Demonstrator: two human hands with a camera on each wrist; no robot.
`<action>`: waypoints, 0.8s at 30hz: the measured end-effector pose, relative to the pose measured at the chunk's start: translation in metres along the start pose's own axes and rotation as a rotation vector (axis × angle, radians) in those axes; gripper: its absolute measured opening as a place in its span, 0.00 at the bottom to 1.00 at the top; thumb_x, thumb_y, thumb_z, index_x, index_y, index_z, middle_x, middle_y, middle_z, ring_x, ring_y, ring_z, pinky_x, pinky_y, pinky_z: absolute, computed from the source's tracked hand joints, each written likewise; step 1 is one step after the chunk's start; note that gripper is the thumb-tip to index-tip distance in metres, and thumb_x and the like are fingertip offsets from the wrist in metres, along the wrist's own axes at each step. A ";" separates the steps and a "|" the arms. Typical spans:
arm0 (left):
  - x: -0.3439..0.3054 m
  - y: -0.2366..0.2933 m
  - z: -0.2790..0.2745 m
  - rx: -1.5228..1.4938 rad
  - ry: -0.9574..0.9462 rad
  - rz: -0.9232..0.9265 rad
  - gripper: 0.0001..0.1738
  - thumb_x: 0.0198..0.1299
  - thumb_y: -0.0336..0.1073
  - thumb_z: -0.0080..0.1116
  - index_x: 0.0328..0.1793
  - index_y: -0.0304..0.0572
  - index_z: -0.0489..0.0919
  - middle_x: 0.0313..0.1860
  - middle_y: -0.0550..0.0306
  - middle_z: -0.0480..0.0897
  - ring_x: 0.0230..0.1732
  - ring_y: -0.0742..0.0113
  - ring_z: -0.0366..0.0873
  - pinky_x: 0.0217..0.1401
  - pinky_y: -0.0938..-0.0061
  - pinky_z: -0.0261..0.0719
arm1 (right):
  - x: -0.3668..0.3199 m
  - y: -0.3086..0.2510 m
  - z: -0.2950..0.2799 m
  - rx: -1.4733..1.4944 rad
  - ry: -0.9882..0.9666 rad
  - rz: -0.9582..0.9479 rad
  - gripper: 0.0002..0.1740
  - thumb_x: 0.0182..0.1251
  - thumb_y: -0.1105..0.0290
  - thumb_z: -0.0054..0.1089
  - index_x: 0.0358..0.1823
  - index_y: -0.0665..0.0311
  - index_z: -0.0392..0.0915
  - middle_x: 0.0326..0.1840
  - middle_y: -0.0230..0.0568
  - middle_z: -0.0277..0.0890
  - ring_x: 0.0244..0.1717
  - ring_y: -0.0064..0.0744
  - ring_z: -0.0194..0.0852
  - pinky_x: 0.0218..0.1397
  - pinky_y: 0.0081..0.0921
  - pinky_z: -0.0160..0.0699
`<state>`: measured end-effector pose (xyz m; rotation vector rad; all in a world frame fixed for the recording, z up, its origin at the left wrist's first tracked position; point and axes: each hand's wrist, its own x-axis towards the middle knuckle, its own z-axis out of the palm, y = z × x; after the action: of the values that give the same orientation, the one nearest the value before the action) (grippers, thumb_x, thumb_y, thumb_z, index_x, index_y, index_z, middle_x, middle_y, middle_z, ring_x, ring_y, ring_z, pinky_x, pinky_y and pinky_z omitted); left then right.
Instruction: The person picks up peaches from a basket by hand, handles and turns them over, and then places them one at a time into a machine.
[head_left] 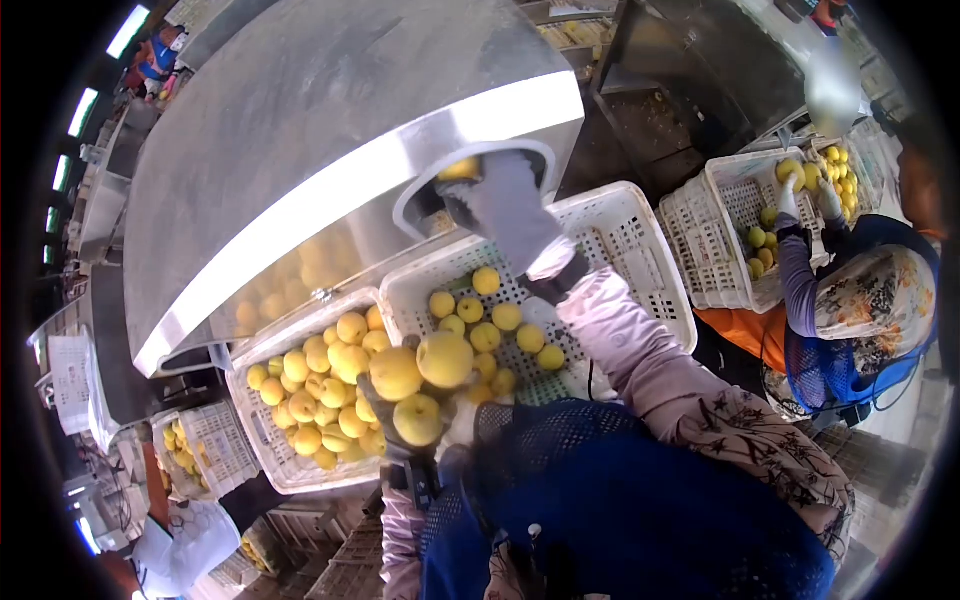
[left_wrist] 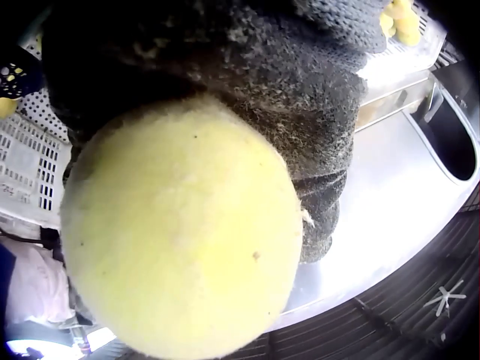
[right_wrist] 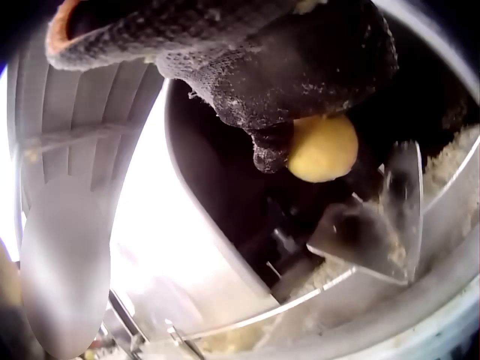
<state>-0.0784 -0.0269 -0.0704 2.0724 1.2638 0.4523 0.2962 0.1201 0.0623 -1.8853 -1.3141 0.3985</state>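
At the oval opening in the sloping face of the steel machine, the right hand wears a grey knit glove. Its fingers are curled round a small yellow fruit, which sits at the fingertips just inside the rim. Below it, the right wrist view shows a slanted metal vane and pulp-flecked walls. Done well, I judge, the release comes from the fingertips alone. The knuckles should stay outside the rim and the glove off that vane, with the fruit dropped centrally rather than against the wall.

The left hand, also gloved, hangs over the near edge where two white crates meet, fingers wrapped round a large fruit. In the head view two more fruits crowd against it. That load looks precarious. It is best held over the left crate, so a slip lands among the fruit there, and gripped firmly without bruising. The middle crate holds a sparser layer.
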 end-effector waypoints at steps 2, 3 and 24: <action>0.012 -0.004 -0.007 -0.037 0.030 0.061 0.64 0.49 0.41 0.79 0.86 0.33 0.48 0.76 0.40 0.70 0.76 0.49 0.70 0.79 0.57 0.71 | -0.033 -0.005 -0.023 0.508 0.005 -0.007 0.45 0.58 0.61 0.82 0.73 0.70 0.69 0.58 0.56 0.80 0.53 0.51 0.82 0.64 0.48 0.79; 0.027 -0.003 -0.010 -0.068 0.045 0.098 0.66 0.49 0.41 0.79 0.87 0.32 0.47 0.77 0.40 0.69 0.76 0.49 0.70 0.79 0.57 0.70 | -0.055 -0.020 -0.041 0.523 -0.211 0.160 0.48 0.60 0.62 0.81 0.78 0.68 0.64 0.61 0.57 0.79 0.57 0.49 0.82 0.67 0.46 0.79; 0.164 0.094 0.009 -0.540 0.173 0.528 0.59 0.55 0.22 0.78 0.88 0.43 0.50 0.76 0.44 0.68 0.71 0.53 0.76 0.66 0.53 0.88 | -0.101 -0.006 -0.027 0.229 -0.165 -0.071 0.42 0.62 0.65 0.78 0.75 0.70 0.68 0.69 0.63 0.72 0.69 0.62 0.74 0.71 0.45 0.77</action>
<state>0.0657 0.0845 -0.0189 1.8885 0.5628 1.0967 0.2681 0.0192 0.0663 -1.6395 -1.3753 0.6502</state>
